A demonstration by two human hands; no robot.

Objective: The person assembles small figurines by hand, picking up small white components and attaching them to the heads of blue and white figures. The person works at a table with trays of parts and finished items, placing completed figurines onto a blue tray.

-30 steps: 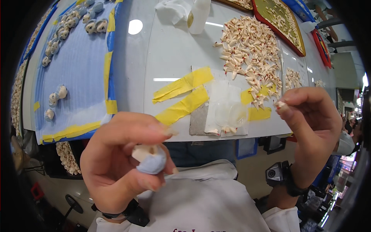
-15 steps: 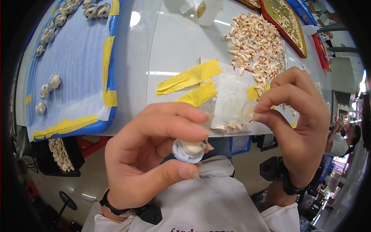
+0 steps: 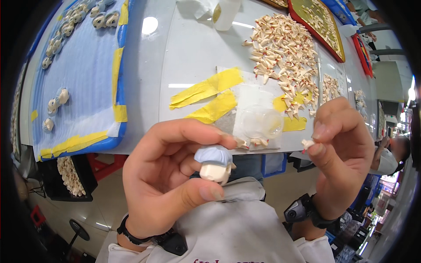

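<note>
A small doll head with pale blue hair and a cream lower part is held between the thumb and fingers of my left hand, close to the table's front edge. My right hand, off to the right, pinches a small cream pointed piece with a bit of red on it between thumb and forefinger. The two hands are apart. Between and beyond them a clear round dish sits on a white sheet, with a few similar pieces at its near side.
Many red-tipped cream pieces are heaped beyond the dish. Yellow tape strips lie left of it. A blue-rimmed tray at left bears several doll heads. A translucent bottle and a red-edged tray stand at the back.
The doll head has been turned in my left hand, so its blue hair is now uppermost. My right hand has moved right and slightly down, away from the clear dish, with the cream piece.
</note>
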